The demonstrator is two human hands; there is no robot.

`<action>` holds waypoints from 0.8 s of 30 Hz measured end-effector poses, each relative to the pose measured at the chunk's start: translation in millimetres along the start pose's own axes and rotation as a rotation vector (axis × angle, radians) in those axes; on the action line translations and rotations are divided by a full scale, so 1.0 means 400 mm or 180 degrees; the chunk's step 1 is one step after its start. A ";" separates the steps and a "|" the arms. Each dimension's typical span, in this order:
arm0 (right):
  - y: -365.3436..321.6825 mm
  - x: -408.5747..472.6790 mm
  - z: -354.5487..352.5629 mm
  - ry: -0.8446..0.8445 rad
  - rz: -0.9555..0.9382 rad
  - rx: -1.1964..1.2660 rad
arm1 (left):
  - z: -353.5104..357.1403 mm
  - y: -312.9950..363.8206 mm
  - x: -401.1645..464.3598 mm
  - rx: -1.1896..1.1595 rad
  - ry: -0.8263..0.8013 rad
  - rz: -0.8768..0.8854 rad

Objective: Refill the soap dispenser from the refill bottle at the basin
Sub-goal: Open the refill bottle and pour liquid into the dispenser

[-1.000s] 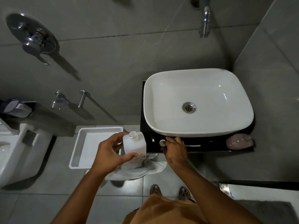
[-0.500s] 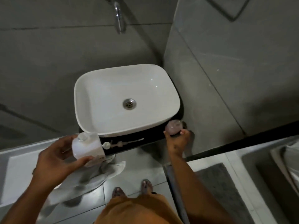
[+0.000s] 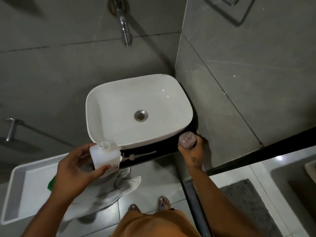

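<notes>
My left hand [image 3: 75,170] grips a white square soap dispenser bottle [image 3: 104,157] with its neck open, held just below the front left corner of the white basin [image 3: 106,103]. The pump head with its tube [image 3: 135,156] lies flat on the black counter [image 3: 169,147] in front of the basin. At the counter's right end my right hand [image 3: 192,151] is wrapped around a pinkish refill bottle [image 3: 186,139], which stands upright; whether it still touches the counter I cannot tell.
A chrome tap [image 3: 125,31] juts from the wall above the basin. A grey cloth [image 3: 119,187] hangs below the counter. A white tray [image 3: 18,189] with something green in it sits at left. The tiled wall [image 3: 239,82] stands close on the right, a grey mat [image 3: 248,207] below.
My right hand left the pump head on the counter and moved to the right end, closing on the pinkish refill bottle. The view swung right; my left hand kept the dispenser.
</notes>
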State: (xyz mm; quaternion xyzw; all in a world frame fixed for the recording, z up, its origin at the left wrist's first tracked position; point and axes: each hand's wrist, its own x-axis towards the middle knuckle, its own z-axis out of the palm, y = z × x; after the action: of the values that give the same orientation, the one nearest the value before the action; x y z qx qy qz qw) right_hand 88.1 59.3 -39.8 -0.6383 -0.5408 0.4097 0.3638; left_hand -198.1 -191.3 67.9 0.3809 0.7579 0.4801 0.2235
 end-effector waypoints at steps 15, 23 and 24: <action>-0.356 -0.242 -0.041 -0.1553 -0.1563 -0.0033 | -0.032 0.319 0.091 0.1422 -0.0059 0.1398; -0.398 -0.251 -0.009 -0.1531 -0.1779 0.0043 | -0.065 0.368 0.097 0.2096 0.0000 0.1769; -0.400 -0.252 -0.006 -0.1523 -0.1787 0.0045 | -0.069 0.372 0.098 0.2150 -0.0029 0.1801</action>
State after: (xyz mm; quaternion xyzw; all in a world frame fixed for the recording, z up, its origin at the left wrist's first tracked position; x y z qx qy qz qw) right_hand 19.4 -16.1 119.3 -0.3486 -0.7618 0.4353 0.3297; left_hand -187.5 -138.5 214.9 0.6273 0.7372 0.2459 -0.0505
